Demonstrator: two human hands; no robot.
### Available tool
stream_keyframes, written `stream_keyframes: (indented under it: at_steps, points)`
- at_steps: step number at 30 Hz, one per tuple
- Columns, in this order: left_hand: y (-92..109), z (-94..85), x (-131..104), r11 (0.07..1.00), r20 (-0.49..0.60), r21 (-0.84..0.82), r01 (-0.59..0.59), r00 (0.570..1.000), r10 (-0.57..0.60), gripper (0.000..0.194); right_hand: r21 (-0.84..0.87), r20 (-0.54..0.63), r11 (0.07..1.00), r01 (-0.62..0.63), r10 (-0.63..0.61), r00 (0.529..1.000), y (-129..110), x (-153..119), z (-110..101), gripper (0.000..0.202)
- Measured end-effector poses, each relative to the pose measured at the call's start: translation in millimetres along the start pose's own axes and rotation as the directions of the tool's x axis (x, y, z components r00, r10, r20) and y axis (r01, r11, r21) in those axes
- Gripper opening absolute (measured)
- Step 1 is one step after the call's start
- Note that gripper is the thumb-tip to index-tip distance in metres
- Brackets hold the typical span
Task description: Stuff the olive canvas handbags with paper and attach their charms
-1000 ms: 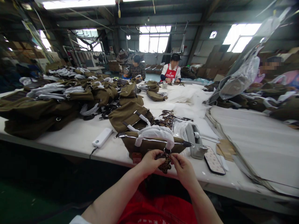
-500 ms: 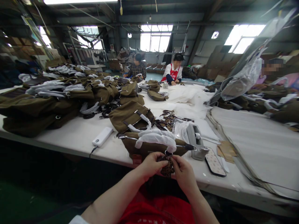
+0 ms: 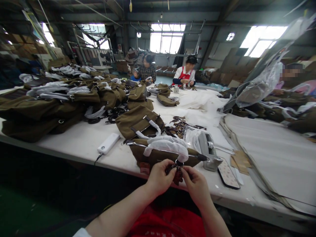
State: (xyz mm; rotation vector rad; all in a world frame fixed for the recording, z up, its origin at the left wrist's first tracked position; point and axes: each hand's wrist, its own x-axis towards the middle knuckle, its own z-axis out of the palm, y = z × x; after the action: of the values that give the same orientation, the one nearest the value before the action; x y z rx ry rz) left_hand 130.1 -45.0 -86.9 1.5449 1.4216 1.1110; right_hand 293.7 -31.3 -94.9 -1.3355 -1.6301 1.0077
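An olive handbag (image 3: 153,154) with white-wrapped handles (image 3: 168,144) stands at the table's near edge. Just in front of it, my left hand (image 3: 161,176) pinches a dark patterned cloth piece (image 3: 177,176) below the ring at the handle's right base. My right hand (image 3: 195,182) is closed on the right side of the same cloth, its fingertips close to the ring. Another olive bag (image 3: 130,123) lies right behind, beside a heap of patterned pieces (image 3: 179,126).
A large pile of olive bags (image 3: 49,108) covers the left. Nearby are a white power bank (image 3: 108,143), a grey dispenser (image 3: 208,151), a phone (image 3: 227,172) and brown paper pieces (image 3: 240,161). White sheets (image 3: 271,148) lie right. People sit across the table.
The cloth between my hands has turned and bunched up, now showing darker and redder. My hands stay near the ring. The view has shifted slightly. A person across has raised their hands.
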Motion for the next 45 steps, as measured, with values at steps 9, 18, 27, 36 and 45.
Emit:
stream_keyframes:
  at_steps: [9, 18, 27, 36, 45]
  points:
    - [6.0, 2.9, -8.4, 0.985, -0.042, 0.162, -0.055, 0.997, 0.063, 0.019, 0.132, -0.015, 0.986, -0.104, 0.107, 0.994, -8.7, -9.0, 3.4, 0.039]
    - [10.3, 0.3, -6.7, 0.979, -0.126, 0.198, -0.055, 0.989, 0.081, 0.02, -0.155, -0.096, 0.984, 0.084, -0.099, 0.99, -11.2, -7.5, -3.2, 0.031]
    - [12.3, 2.0, -11.5, 0.959, -0.093, 0.248, -0.138, 0.982, 0.165, 0.026, -0.076, -0.091, 0.995, 0.072, -0.079, 0.993, -8.1, -7.6, 0.6, 0.033]
    - [8.0, 1.8, -4.4, 0.998, -0.078, 0.054, -0.017, 0.997, 0.021, 0.02, 0.082, 0.02, 0.996, 0.02, -0.022, 1.0, 0.8, -3.0, 2.3, 0.037]
    - [7.6, 1.4, -1.1, 1.0, -0.058, -0.008, 0.014, 0.998, -0.014, 0.022, 0.055, -0.013, 0.998, 0.03, -0.029, 0.999, -4.0, -2.9, 0.6, 0.039]
